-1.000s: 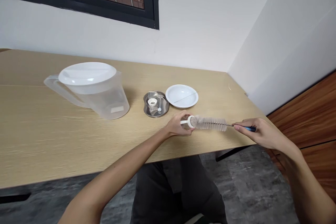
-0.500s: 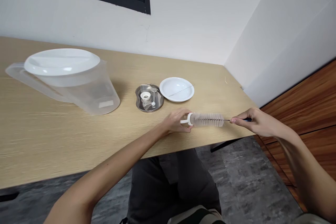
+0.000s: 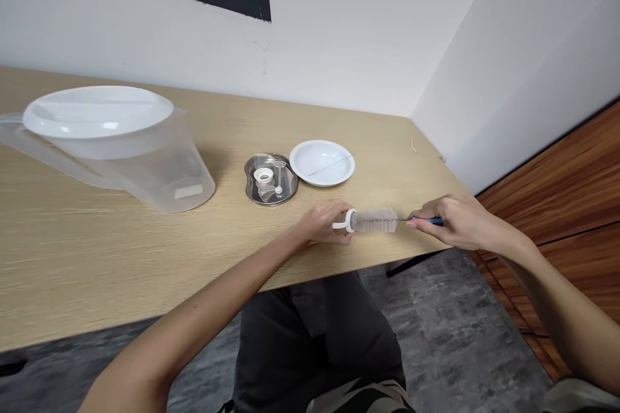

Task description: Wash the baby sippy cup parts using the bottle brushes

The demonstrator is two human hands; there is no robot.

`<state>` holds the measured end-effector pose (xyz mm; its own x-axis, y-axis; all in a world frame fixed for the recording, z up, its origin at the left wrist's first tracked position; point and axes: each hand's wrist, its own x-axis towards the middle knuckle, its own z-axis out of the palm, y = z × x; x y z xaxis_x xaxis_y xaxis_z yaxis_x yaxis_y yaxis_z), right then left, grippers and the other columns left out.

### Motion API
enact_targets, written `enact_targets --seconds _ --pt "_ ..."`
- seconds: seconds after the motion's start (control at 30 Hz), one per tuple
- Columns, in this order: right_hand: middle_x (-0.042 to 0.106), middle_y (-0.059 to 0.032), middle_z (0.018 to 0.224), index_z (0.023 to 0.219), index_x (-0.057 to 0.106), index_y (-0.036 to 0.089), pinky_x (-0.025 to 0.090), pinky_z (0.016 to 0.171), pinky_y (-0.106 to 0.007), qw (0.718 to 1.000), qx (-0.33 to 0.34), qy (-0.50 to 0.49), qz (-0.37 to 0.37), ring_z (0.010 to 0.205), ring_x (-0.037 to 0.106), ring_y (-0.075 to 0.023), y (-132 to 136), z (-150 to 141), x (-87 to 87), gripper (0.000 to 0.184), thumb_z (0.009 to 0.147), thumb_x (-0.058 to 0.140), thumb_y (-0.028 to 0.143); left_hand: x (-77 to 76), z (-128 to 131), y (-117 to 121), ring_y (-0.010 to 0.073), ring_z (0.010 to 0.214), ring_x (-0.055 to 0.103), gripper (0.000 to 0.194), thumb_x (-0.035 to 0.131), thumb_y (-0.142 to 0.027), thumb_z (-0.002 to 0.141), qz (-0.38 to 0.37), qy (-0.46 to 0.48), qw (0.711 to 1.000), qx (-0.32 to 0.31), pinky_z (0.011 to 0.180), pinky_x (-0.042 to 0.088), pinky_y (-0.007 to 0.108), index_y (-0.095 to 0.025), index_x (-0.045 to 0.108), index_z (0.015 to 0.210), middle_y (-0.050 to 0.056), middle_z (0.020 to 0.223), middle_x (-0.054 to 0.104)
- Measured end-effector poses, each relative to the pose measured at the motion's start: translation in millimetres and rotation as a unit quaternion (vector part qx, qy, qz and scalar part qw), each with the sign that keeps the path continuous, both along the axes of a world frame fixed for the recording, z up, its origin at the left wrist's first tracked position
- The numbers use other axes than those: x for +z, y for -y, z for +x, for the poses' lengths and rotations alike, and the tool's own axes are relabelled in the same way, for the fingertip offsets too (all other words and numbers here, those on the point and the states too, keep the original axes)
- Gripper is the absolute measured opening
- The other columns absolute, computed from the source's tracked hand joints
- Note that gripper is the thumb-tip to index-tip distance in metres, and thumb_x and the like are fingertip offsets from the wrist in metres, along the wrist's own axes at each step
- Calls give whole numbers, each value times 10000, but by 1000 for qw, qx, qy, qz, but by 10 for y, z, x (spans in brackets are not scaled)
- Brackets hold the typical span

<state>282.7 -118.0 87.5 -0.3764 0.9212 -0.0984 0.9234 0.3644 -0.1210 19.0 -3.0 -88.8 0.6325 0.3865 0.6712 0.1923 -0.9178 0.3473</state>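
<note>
My left hand (image 3: 322, 224) is closed in a narrow wrap around a small clear bottle part (image 3: 361, 222) with a white ring (image 3: 349, 220) on its end, and my right hand (image 3: 460, 222) pinches the blue handle (image 3: 429, 221) of a bottle brush (image 3: 380, 220) between thumb and fingers. From up here I can't tell if the bristles are inside the clear part or just up against it. Tip: lock the left hand and keep the brush lined up with the part, no angle, with your right fingers near the wire stem. Both are held just over the front edge of the wood table (image 3: 145, 251), in front of the steel tray (image 3: 247, 187) and white plate (image 3: 310, 179)
</note>
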Motion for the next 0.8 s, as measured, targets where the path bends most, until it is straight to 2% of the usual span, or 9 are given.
enact_targets --seconds 0.1,0.2,0.4,0.57,0.7,0.8 --pt "706 -13 717 915 754 231 375 614 -271 999 28 22 3 573 539 -130 -52 -45 20 445 989 418 514 1 -15 -7 178 753 657 375 696 -321 711 -12 13 1000 3 649 496 275 -170 594 1039 45 875 696" --pt "738 -34 818 971 753 225 401 648 -277 998 42 31 27 640 612 -146 -53 -45 32 427 998 419 491 12 -23 -11 173 748 655 390 705 -325 691 -32 26 999 -1 645 497 270 -179 594 1035 35 869 694" --pt "716 -46 825 1117 723 202 408 626 -270 989 97 38 104 672 622 -147 41 7 -24 350 1008 450 391 11 -9 -39 171 746 656 393 706 -321 679 -40 49 998 -6 649 503 272 -174 609 1030 34 868 700" --pt "688 -63 815 1104 714 198 403 646 -281 971 157 57 173 742 594 -169 88 72 -71 277 997 484 311 -9 -20 -62 174 790 669 405 711 -318 682 -75 61 995 -5 692 519 278 -174 617 1048 43 915 710" --pt "692 -66 871 1112 698 213 394 653 -277 966 170 68 183 802 584 -176 83 142 -105 255 997 482 285 -20 -20 -64 171 772 662 401 708 -322 685 -70 67 995 -6 682 515 281 -172 615 1045 41 902 703" --pt "669 -61 812 1123 695 201 380 631 -278 972 155 73 159 724 574 -163 62 132 -102 296 1009 449 322 -27 -12 -51 179 789 658 403 702 -328 696 -62 55 997 1 693 515 290 -176 605 1056 45 914 700"
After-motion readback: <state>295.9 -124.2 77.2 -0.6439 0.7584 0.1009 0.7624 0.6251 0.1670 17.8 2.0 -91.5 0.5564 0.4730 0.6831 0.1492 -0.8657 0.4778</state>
